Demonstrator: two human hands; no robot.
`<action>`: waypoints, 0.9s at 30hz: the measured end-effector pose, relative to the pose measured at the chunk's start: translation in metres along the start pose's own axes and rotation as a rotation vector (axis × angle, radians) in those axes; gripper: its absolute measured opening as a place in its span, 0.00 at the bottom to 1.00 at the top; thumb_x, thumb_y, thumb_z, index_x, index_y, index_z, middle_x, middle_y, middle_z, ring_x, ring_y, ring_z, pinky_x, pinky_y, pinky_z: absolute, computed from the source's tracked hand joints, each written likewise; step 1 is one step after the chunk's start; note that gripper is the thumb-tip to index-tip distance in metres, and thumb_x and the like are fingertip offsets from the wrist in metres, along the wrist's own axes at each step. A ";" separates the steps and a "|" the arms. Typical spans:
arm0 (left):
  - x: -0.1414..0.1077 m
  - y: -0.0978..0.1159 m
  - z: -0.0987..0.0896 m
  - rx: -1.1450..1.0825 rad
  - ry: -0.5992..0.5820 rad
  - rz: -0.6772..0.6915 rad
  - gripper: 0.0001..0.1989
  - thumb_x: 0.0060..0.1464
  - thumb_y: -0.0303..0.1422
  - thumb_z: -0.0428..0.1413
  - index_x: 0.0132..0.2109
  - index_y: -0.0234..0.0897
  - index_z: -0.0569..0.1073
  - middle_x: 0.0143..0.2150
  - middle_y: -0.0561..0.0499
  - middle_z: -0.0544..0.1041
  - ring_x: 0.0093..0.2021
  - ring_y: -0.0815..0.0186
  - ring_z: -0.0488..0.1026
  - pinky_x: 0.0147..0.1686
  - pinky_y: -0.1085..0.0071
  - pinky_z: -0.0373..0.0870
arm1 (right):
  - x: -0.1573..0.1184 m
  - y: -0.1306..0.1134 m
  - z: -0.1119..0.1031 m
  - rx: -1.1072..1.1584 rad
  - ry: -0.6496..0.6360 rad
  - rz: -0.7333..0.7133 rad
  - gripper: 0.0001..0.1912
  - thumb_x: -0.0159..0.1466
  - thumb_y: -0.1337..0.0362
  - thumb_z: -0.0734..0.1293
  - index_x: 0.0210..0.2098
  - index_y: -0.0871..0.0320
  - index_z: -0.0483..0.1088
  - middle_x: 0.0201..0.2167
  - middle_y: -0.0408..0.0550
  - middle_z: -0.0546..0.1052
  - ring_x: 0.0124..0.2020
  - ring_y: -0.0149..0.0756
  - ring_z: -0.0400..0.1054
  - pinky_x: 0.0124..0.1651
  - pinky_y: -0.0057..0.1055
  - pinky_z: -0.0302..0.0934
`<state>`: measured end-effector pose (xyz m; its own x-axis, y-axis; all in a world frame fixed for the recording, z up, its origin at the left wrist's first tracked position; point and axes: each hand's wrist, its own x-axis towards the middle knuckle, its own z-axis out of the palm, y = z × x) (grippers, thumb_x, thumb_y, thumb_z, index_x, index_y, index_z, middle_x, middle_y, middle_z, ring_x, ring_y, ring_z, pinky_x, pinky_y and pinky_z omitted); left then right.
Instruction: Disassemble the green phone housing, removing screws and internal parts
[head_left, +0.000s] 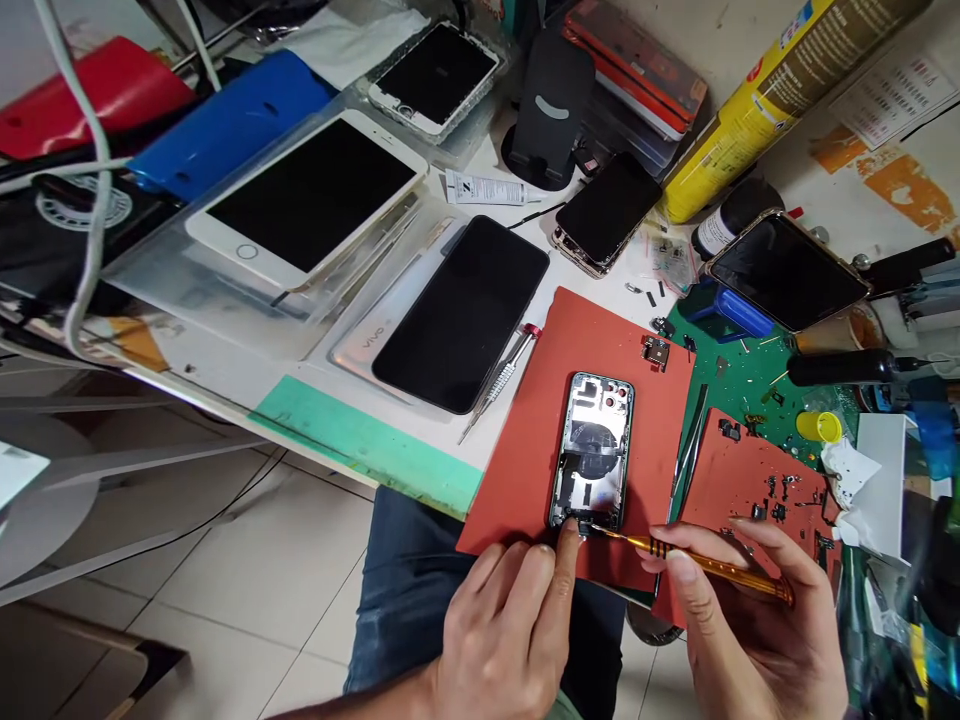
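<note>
An opened phone housing, with bare metal and a dark round pad inside, lies on a red-brown mat. My left hand is closed with the index finger stretched forward, its tip pressing on the housing's lower edge; the thumb is hidden. A small dark part shows beside that fingertip. In my right hand is a slim orange-gold screwdriver, pinched between thumb and fingers. Its tip reaches the housing's lower edge, just right of the left fingertip.
Metal tweezers lie right of the mat. A second red mat carries several tiny parts. Further left are a silver screwdriver, a black-screened phone and a white tablet. A yellow spray can leans behind.
</note>
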<state>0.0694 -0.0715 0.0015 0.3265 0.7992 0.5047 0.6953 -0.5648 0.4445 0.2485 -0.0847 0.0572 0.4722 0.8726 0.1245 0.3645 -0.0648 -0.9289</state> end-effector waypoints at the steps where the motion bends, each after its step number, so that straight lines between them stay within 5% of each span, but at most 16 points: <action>1: -0.001 0.000 0.001 -0.009 0.009 0.001 0.20 0.62 0.14 0.53 0.59 0.16 0.77 0.36 0.43 0.78 0.32 0.61 0.74 0.35 0.60 0.69 | 0.000 0.000 0.001 -0.002 -0.014 0.000 0.24 0.62 0.68 0.82 0.55 0.53 0.75 0.39 0.53 0.88 0.36 0.49 0.86 0.33 0.37 0.84; 5: -0.002 0.000 0.002 -0.026 0.023 0.005 0.19 0.62 0.14 0.53 0.58 0.15 0.77 0.37 0.41 0.80 0.33 0.60 0.75 0.35 0.59 0.69 | -0.002 -0.001 0.003 -0.049 -0.081 -0.039 0.25 0.64 0.70 0.79 0.58 0.52 0.73 0.41 0.54 0.88 0.37 0.48 0.87 0.30 0.33 0.82; 11: -0.001 -0.001 0.002 -0.074 0.036 0.033 0.16 0.63 0.16 0.53 0.55 0.14 0.77 0.36 0.39 0.80 0.32 0.59 0.73 0.31 0.60 0.66 | -0.006 -0.006 0.012 -0.176 -0.157 -0.166 0.27 0.67 0.72 0.76 0.62 0.53 0.71 0.45 0.53 0.88 0.42 0.45 0.87 0.43 0.31 0.84; 27: -0.002 -0.003 0.003 -0.140 0.019 0.000 0.16 0.68 0.19 0.48 0.53 0.16 0.78 0.31 0.44 0.74 0.31 0.61 0.65 0.32 0.61 0.60 | -0.001 -0.015 0.008 -0.509 -0.317 -0.437 0.31 0.66 0.74 0.76 0.65 0.52 0.72 0.44 0.46 0.88 0.36 0.40 0.86 0.39 0.29 0.84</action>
<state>0.0685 -0.0712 -0.0029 0.3139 0.7958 0.5179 0.5985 -0.5893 0.5427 0.2364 -0.0807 0.0679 -0.0275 0.9630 0.2681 0.8293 0.1717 -0.5317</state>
